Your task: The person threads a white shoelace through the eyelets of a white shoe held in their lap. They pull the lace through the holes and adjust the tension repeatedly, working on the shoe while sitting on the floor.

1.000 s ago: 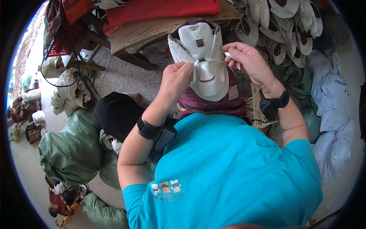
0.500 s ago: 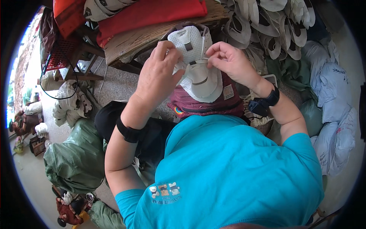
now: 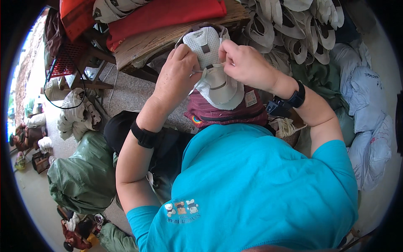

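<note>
Cluttered workshop floor: left hand [image 3: 178, 75] and right hand [image 3: 245, 63] pinch the pale cap [image 3: 214, 71] closed-fingered; a loose pinch could drop it.

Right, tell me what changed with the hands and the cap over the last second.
The left hand rose from the cap's lower left side to its middle, and the right hand came in from the right edge; both now pinch near the strap at the centre of the pale mesh cap. The cap stayed between the hands over the maroon bundle, with the pile of caps behind it unchanged.
</note>
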{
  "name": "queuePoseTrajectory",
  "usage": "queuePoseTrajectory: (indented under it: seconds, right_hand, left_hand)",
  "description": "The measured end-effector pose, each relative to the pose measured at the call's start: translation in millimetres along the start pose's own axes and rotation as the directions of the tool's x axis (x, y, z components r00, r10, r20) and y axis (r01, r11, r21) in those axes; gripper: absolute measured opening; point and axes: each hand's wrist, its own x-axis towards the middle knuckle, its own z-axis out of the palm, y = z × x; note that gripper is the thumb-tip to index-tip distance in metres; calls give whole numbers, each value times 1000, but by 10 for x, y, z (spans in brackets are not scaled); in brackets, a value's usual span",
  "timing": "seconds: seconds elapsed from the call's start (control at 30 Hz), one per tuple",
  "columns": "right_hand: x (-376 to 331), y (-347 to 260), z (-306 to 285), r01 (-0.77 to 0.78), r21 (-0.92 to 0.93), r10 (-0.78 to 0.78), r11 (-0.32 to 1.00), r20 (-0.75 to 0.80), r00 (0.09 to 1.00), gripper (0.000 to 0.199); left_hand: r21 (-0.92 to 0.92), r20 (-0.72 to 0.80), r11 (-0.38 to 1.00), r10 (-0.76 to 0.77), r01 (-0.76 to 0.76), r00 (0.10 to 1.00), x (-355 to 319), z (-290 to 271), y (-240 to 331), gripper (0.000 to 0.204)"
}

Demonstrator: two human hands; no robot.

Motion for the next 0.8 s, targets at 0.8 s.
queuePoseTrajectory:
  seconds: [0.8]
  right_hand:
    - [370,-51,-393,355,-271,-255,895,343,904,32]
  left_hand:
    - [-567,-63,661,-630,492,774,232,200,18,27]
